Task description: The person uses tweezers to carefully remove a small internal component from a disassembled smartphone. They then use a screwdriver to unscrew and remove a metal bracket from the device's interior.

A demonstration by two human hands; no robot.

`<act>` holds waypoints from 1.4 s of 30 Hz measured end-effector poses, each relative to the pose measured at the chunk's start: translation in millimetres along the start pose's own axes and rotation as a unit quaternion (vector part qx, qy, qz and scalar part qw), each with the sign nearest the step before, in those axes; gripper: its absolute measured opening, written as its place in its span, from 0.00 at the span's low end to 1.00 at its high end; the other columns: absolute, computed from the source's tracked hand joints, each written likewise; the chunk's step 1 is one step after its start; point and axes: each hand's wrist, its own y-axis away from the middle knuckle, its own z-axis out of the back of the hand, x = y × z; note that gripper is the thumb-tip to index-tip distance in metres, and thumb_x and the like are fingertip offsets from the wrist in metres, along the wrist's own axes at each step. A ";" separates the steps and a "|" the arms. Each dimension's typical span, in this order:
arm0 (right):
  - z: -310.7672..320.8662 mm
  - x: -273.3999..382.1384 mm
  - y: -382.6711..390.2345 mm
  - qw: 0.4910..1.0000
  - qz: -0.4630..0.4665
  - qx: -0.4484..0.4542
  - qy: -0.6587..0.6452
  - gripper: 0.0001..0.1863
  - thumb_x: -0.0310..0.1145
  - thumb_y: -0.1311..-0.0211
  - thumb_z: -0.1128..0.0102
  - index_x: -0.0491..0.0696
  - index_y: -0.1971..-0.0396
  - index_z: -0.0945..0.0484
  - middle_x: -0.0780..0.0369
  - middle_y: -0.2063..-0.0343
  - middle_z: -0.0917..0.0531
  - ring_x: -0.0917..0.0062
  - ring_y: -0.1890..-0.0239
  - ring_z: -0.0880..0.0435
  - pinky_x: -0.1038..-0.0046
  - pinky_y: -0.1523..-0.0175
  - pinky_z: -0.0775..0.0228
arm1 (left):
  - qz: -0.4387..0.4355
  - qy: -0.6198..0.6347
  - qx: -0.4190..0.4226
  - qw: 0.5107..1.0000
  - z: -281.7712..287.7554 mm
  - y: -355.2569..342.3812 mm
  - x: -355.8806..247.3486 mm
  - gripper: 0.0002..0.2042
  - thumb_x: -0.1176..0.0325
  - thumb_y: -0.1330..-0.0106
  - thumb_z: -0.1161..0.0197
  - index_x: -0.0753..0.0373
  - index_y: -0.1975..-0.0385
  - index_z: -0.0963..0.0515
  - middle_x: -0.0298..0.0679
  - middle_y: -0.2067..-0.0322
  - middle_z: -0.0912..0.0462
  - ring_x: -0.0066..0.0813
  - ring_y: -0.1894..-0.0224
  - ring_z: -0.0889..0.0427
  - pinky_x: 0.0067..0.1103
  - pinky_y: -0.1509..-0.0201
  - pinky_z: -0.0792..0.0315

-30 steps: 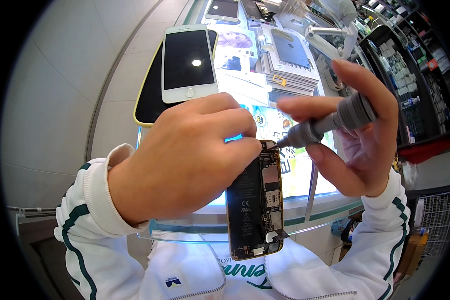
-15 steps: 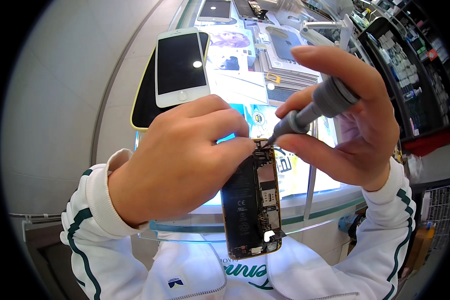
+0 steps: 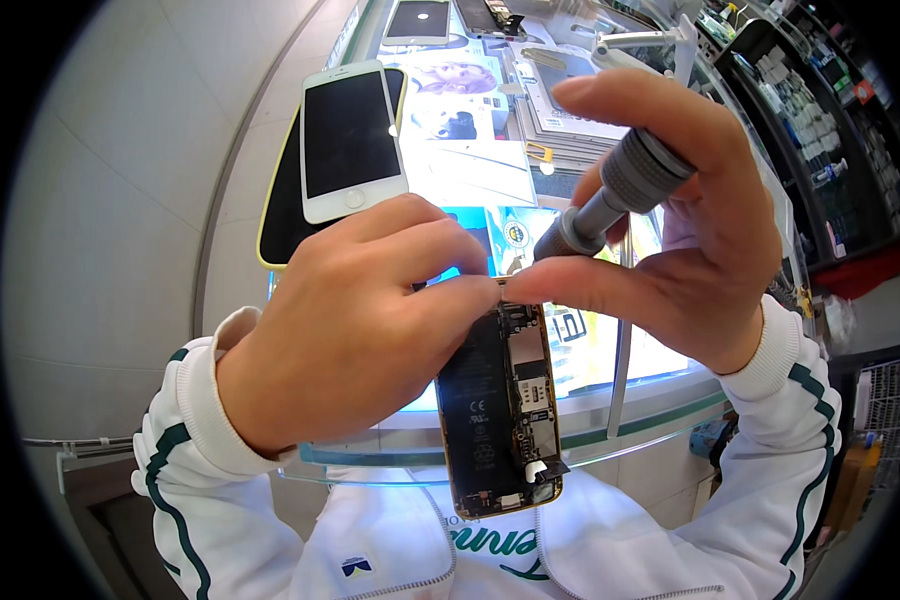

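An opened smartphone body [image 3: 527, 400], with its black battery [image 3: 478, 385] and circuit board showing, is held upright over the table's near edge. My left hand [image 3: 355, 320] is closed on its far end, the fingertips partly hidden behind my own knuckles. In my right hand [image 3: 670, 270] a grey screwdriver [image 3: 610, 200] leans, its thick handle end up toward the palm and its lower part between thumb and fingers. The right thumb reaches the phone's top edge beside my left fingertips. The screwdriver's tip is hidden behind that thumb.
A white phone screen [image 3: 352, 145] rests on a black, yellow-edged phone or case [image 3: 282, 215] at the left. Farther back lie another white phone [image 3: 418, 20], stacked flat boxes [image 3: 570, 140] and a white stand arm [image 3: 640, 45]. Dark shelves [image 3: 820, 130] of small goods stand at the right.
The screwdriver has turned more upright and its tip has passed out of sight. My right thumb has moved left onto the phone's top edge; the left hand is nearly still.
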 end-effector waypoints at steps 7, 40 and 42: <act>-8.0 2.1 -5.2 0.998 -0.020 -0.030 -0.058 0.45 0.28 0.57 0.21 0.39 0.39 0.38 0.54 0.41 0.28 0.78 0.60 0.17 0.80 0.58 0.23 | -0.003 0.003 -0.007 1.000 -1.3 2.8 1.6 0.14 0.81 0.56 0.30 0.63 0.66 0.19 0.40 0.68 0.21 0.40 0.66 0.22 0.29 0.64 0.25; -0.1 -5.5 2.6 0.997 0.042 -0.019 -0.061 0.41 0.23 0.51 0.28 0.35 0.38 0.43 0.50 0.48 0.25 0.70 0.61 0.14 0.80 0.62 0.22 | 0.005 0.014 -0.004 1.000 1.0 2.6 -0.7 0.15 0.80 0.55 0.30 0.63 0.65 0.18 0.40 0.68 0.20 0.38 0.67 0.21 0.26 0.66 0.25; -7.3 -1.9 4.5 0.994 0.002 -0.044 -0.102 0.41 0.20 0.50 0.30 0.35 0.38 0.45 0.48 0.46 0.27 0.68 0.60 0.14 0.78 0.60 0.21 | 0.005 0.006 -0.009 1.000 -1.1 2.9 -0.5 0.14 0.80 0.55 0.30 0.63 0.66 0.17 0.40 0.68 0.20 0.37 0.67 0.21 0.26 0.66 0.25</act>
